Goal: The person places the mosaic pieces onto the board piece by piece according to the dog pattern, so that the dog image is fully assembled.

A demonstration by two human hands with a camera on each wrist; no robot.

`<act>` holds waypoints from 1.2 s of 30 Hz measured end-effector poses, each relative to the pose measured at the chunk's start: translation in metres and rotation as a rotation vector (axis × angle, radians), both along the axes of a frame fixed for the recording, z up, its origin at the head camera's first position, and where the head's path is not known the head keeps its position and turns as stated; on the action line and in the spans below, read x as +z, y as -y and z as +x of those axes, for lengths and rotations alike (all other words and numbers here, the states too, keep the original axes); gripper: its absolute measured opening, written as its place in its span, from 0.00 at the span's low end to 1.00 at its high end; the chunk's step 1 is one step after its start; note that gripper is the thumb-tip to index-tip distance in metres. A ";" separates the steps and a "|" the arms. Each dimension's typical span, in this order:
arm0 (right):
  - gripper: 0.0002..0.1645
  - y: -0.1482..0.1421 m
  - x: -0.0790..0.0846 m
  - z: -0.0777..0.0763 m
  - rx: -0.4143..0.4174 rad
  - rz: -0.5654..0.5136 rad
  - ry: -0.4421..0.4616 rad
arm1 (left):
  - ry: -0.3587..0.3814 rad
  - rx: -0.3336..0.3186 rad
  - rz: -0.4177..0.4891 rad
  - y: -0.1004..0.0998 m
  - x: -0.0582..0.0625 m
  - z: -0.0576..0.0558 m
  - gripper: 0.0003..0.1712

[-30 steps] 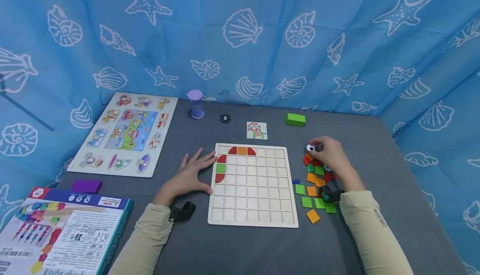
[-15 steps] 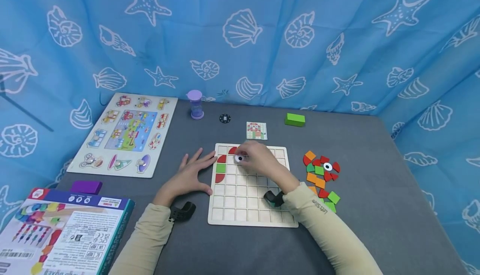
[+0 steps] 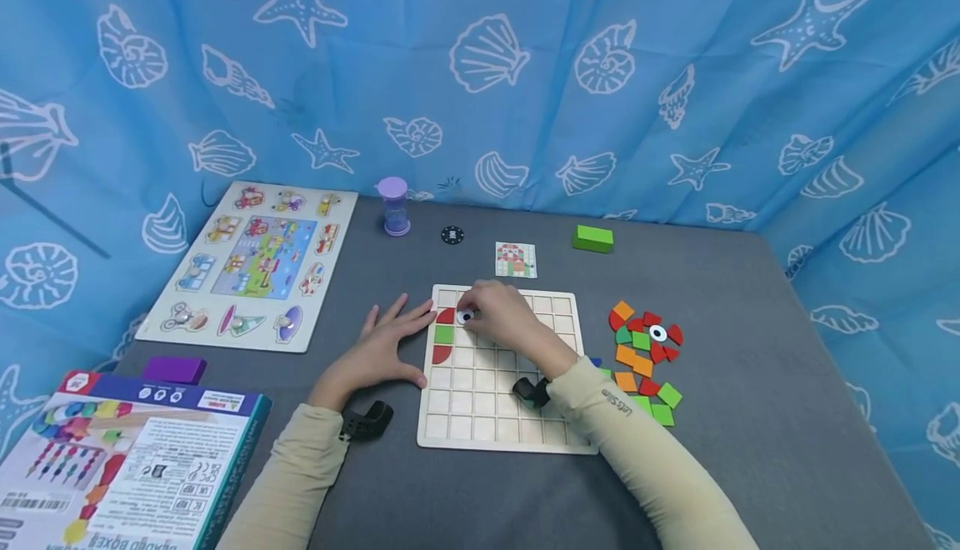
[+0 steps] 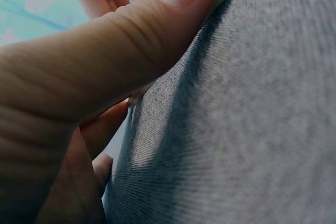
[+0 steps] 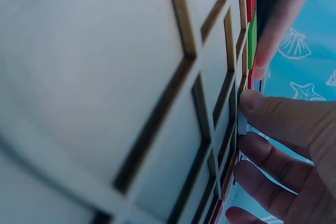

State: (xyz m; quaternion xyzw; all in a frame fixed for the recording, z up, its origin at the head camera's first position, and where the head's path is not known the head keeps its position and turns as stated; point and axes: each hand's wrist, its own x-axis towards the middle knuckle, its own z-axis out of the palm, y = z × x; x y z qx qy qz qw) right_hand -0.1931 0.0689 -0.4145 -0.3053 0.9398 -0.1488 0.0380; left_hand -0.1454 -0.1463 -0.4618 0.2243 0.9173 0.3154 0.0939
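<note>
Nearest: beige right sleeve (image 3: 652,458) now crosses the right edge of the pale wooden grid board (image 3: 437,427); a second ago that arm is out over the loose red, orange and green tiles (image 3: 642,366) past that edge. Printed cardboard box (image 3: 135,467) by the table's left edge, purple rectangular block (image 3: 174,369) just beyond. Left hand (image 3: 378,358) spread, thumb and fingertip touching the board's left edge, nothing held. Right hand (image 3: 508,317) pinches a white round eye disc with black pupil (image 3: 465,317), second column and row from the board's far-left corner. So reads as placing, not picking; can't tell if seated. Left column: red quarter-round tile (image 3: 446,316), green square tile (image 3: 443,334). Right hand blocks cells along the far edge. Beyond: small pattern card (image 3: 515,259), black round chip (image 3: 452,235), green rectangular block (image 3: 592,238), purple sand timer (image 3: 394,207); white picture-puzzle board (image 3: 213,302), table's far-left corner; blue seashell curtain (image 3: 420,25) behind.
</note>
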 end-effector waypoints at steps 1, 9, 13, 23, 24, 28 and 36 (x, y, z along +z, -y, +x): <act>0.13 0.000 0.000 0.000 0.005 0.000 0.001 | -0.001 -0.002 0.001 0.000 0.000 0.000 0.60; 0.14 -0.012 0.006 0.002 -0.027 -0.067 0.043 | 0.001 -0.011 0.010 0.000 0.001 0.000 0.60; 0.15 -0.039 0.015 0.006 -0.064 -0.148 0.071 | 0.005 -0.001 0.008 0.000 0.000 0.001 0.60; 0.16 -0.167 0.025 0.035 -0.290 -0.180 -0.030 | 0.005 -0.005 0.015 -0.001 0.003 0.001 0.60; 0.16 -0.179 0.022 0.039 -0.335 -0.176 -0.028 | 0.003 -0.002 0.014 0.000 0.003 0.001 0.60; 0.14 -0.221 0.011 0.055 -0.444 -0.147 0.011 | -0.004 0.007 0.008 0.001 0.003 0.000 0.61; 0.14 -0.260 -0.003 0.075 -0.467 -0.103 0.018 | 0.007 -0.007 0.010 -0.001 0.001 0.000 0.61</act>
